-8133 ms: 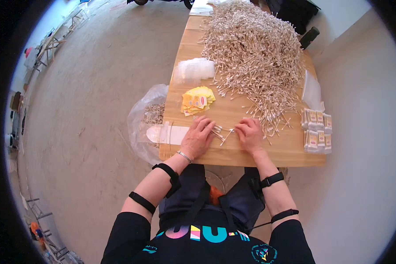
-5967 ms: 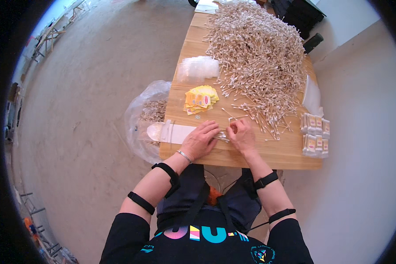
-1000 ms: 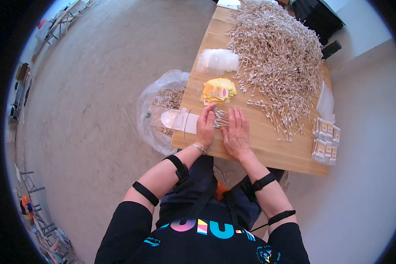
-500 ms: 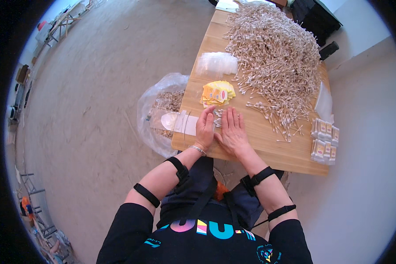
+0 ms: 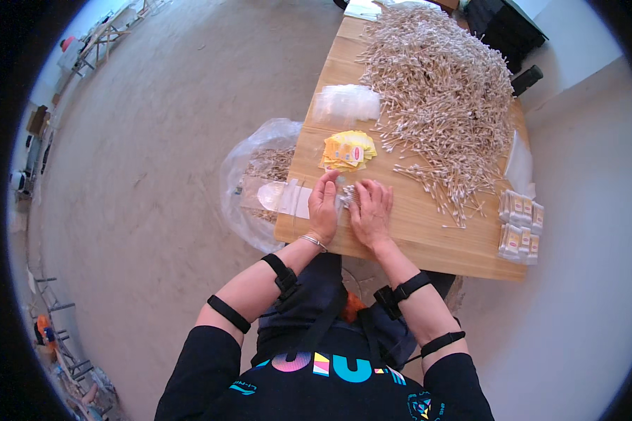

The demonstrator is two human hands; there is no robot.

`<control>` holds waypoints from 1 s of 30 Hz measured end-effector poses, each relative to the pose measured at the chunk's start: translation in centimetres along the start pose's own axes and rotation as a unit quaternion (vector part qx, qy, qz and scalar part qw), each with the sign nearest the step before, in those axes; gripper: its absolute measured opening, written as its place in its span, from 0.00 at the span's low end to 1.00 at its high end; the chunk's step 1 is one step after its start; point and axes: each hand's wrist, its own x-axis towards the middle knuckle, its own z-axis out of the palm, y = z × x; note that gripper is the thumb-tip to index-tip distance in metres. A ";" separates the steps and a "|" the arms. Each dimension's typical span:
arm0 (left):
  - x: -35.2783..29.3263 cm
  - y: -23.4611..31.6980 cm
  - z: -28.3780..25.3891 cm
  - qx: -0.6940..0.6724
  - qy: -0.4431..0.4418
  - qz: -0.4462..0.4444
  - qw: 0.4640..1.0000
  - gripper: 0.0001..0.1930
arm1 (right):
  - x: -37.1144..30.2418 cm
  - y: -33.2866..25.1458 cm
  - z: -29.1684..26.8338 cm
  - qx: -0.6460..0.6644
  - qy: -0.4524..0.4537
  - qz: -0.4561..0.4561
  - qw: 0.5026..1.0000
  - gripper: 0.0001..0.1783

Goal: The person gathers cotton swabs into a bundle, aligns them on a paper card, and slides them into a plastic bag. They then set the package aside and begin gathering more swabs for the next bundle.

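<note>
Between my two hands lies a small bundle of cotton swabs (image 5: 347,196) on the wooden table. My left hand (image 5: 323,212) stands on edge at its left side, fingers stretched forward and palm turned toward the swabs. On the other side, the bent fingers of my right hand (image 5: 371,216) press round the bundle; its thumb is partly hidden. Just beyond the hands sits a pile of yellow and orange cards (image 5: 349,150). A clear strip with a white panel (image 5: 298,203) lies by my left hand and hangs over the table's left edge.
A large heap of loose cotton swabs (image 5: 439,91) covers the far right of the table (image 5: 414,245). Clear plastic sleeves (image 5: 347,103) lie behind the cards. Filled packs (image 5: 519,223) stand at the right edge. A clear bag (image 5: 235,210) holding swabs is below the left edge.
My right hand has gone from lying flat to having bent fingers, drawn in at the swabs. My left hand has shifted slightly left.
</note>
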 end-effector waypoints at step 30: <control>-0.4 0.4 -0.4 0.013 -0.038 -0.007 0.999 0.22 | -1.6 -0.9 -1.2 -0.079 -0.155 -0.064 0.983 0.41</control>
